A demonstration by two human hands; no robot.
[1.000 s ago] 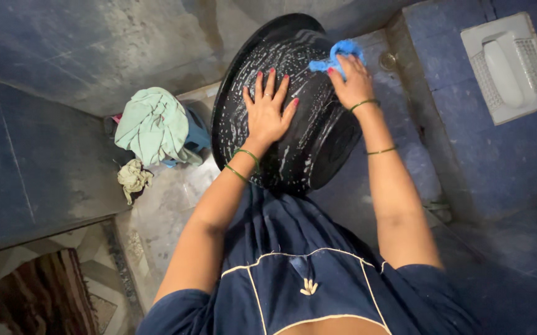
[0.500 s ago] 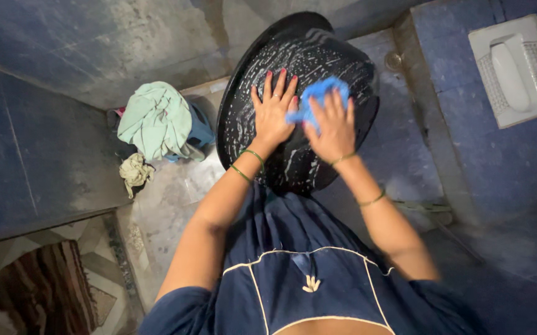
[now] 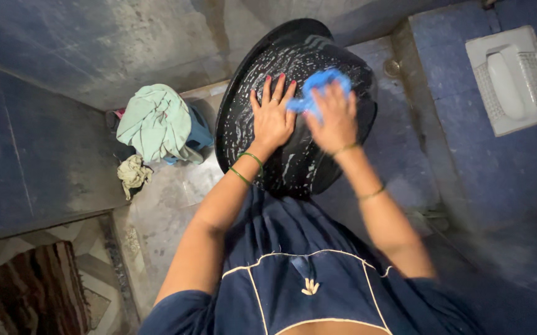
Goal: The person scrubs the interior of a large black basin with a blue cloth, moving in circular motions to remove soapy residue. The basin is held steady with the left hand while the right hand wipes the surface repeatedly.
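The right hand (image 3: 335, 121), gripping the crumpled blue cloth (image 3: 318, 87), has swept from the upturned black plastic tub's (image 3: 293, 161) far side to just beside the flat left hand (image 3: 273, 118).

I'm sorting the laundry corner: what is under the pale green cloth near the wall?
Under the pale green cloth a blue container shows at its right side. A crumpled cream rag lies on the floor beside it. What the container holds is covered.
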